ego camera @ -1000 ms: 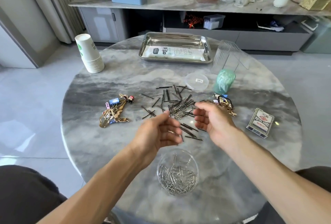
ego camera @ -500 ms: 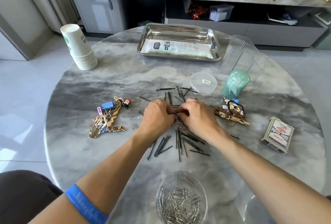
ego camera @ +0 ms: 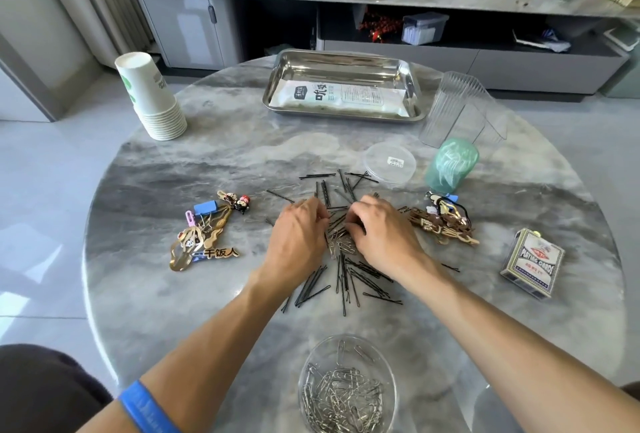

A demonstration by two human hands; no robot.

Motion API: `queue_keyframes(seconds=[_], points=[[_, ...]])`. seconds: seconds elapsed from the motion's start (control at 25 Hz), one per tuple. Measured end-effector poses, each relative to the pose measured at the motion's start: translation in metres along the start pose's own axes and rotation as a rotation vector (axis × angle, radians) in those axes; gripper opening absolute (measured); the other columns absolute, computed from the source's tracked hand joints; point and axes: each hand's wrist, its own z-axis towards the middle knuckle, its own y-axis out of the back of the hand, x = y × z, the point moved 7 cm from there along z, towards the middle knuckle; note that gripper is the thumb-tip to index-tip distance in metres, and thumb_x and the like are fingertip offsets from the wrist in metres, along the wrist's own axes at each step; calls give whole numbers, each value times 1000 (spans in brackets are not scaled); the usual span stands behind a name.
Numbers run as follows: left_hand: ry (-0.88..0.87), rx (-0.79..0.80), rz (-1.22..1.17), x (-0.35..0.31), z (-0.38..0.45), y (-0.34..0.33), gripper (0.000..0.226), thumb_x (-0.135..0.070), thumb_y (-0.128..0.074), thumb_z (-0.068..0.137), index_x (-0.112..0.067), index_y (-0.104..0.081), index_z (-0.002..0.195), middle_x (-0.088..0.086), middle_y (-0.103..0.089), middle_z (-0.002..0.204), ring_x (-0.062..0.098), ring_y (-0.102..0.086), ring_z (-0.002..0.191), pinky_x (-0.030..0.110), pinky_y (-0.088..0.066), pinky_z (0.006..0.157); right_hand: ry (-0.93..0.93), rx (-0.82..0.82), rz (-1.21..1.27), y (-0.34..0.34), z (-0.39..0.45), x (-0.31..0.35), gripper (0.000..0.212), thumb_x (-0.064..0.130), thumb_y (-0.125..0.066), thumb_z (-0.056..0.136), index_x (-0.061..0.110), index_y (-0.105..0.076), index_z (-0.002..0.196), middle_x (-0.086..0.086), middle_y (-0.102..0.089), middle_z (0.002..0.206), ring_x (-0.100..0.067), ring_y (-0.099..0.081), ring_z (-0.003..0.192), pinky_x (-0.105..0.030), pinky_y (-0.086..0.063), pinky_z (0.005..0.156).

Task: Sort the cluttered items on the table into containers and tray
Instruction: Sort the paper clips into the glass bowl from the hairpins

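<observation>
Whereas a second ago both hands hovered, fingers loose, above the near edge of the clutter, they are now down in the middle of it. The left hand [ego camera: 300, 235] and right hand [ego camera: 379, 231] face each other with fingers curled inward over a small heap of silver paper clips [ego camera: 341, 244]. They appear to be raking or pinching these clips together, though the fingertips are tucked under and I cannot tell whether any clip is actually lifted.

The black hairpins [ego camera: 349, 280] lie scattered around the hands, most at six o'clock of the heap and a thinner spread toward twelve o'clock. The clear round container [ego camera: 348, 387], already partly filled with paper clips, sits at six o'clock near the table edge [ego camera: 104, 294], well apart from the heap.

This suggests another round of picking clips out of the pins, probably bound for that container.

Still unsorted are the hair clips and charms [ego camera: 204, 235] at nine o'clock, the second bunch [ego camera: 443, 224] at three o'clock and the playing-card box [ego camera: 531, 263] further right. The steel tray [ego camera: 343, 84] at twelve o'clock holds one packet [ego camera: 341, 96]. By my judgement the task is far from finished.
</observation>
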Motion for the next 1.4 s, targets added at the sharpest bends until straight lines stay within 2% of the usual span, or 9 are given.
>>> queue_keyframes(seconds=[0.16, 0.28, 0.4, 0.48, 0.6, 0.64, 0.8, 1.2, 1.4], points=[[187, -33, -170, 19, 7, 17, 9, -12, -67, 89, -21, -68, 91, -14, -60, 68, 0, -57, 62, 21, -48, 61, -400, -46, 484, 11, 1, -20, 5, 13, -70, 88, 17, -71, 88, 6, -67, 78, -6, -56, 64, -14, -40, 57], [227, -6, -212, 23, 5, 24, 10, -11, -70, 86, -20, -72, 90, -14, -64, 67, -2, -60, 62, 16, -49, 61, -690, 72, 1250, 9, -7, -15, 18, -4, -59, 88, 6, -71, 94, -8, -67, 75, -14, -59, 59, -25, -52, 54], [245, -1, -240, 23, 2, 28, 12, -9, -69, 82, -18, -74, 89, -9, -69, 68, 2, -65, 63, 19, -54, 63, -913, 136, 1599, 5, -25, -11, 23, 1, -43, 79, 5, -64, 71, -8, -59, 62, -18, -56, 47, -27, -50, 45], [279, 0, -302, 21, -1, 28, 16, -8, -69, 79, -20, -74, 87, -10, -69, 70, 1, -65, 64, 15, -53, 61, -953, 128, 1484, 3, -35, -12, 21, 7, -42, 78, 8, -59, 66, -5, -52, 55, -16, -46, 40, -20, -39, 40], [318, 31, -445, 18, -4, 28, 18, -3, -70, 76, -16, -75, 86, -1, -71, 72, 9, -66, 66, 23, -57, 61, -643, 103, 801, 10, -30, -5, 11, 22, -65, 82, 16, -70, 75, 6, -61, 59, -2, -50, 45, -12, -35, 43], [320, 54, -507, 15, -5, 27, 17, -2, -70, 76, -14, -75, 86, 4, -71, 73, 12, -66, 66, 26, -57, 59, -556, 78, 768, 9, -26, 2, 9, 28, -72, 82, 19, -73, 80, 12, -65, 63, 5, -55, 52, -7, -37, 47], [285, 127, -654, 1, -5, 26, 17, 3, -70, 76, -11, -75, 86, 8, -73, 76, 5, -61, 59, 16, -46, 50, -612, -1, 1102, -1, -20, 9, 9, 26, -79, 82, 21, -75, 75, 11, -65, 59, 1, -56, 50, -16, -38, 42], [438, 2, -791, 7, -2, 26, 14, -2, -76, 76, -16, -73, 75, -2, -68, 65, 3, -58, 56, 14, -46, 53, -533, -117, 1027, 18, -15, 6, 12, 17, -77, 84, 16, -71, 74, 8, -63, 56, 3, -50, 45, -8, -36, 43], [394, 158, -893, 2, -5, 19, 12, -1, -76, 79, -12, -75, 84, 4, -72, 74, 10, -66, 69, 18, -53, 64, -666, -26, 1241, 9, -23, 3, 14, 18, -73, 87, 15, -68, 75, -3, -65, 66, -1, -35, 32, -14, -19, 34]])
